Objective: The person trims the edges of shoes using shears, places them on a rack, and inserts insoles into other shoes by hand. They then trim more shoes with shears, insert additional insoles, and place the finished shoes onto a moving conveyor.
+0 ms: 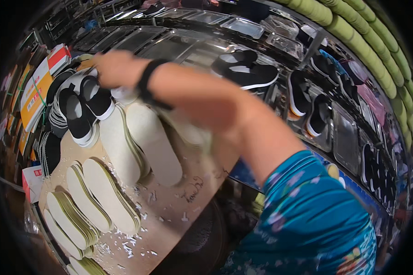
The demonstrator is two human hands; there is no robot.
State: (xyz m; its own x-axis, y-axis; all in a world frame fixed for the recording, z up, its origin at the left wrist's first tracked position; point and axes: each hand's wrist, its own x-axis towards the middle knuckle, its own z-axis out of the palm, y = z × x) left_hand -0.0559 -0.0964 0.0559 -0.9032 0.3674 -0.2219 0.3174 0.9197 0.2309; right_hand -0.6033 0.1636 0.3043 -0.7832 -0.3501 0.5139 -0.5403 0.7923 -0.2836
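My right arm, with a teal sleeve and a black wristband, stretches across to the far left. The right hand [114, 68] is over the far end of the board, close behind a pair of black slip-on shoes [80, 107] with white soles. Motion smears its fingers, so whether they hold anything cannot be made out. Large cream insoles [153, 144] lie in stacks beneath the forearm and beside the shoes. Smaller insole stacks [110, 195] lie nearer on the brown board [170, 229]. My left hand is out of view.
White scraps [128, 250] litter the board. Cardboard boxes [36, 101] are piled at the left. Behind stands a rack with metal trays [174, 46] and more black shoes [248, 73]. Green padded rolls [362, 50] hang at the upper right.
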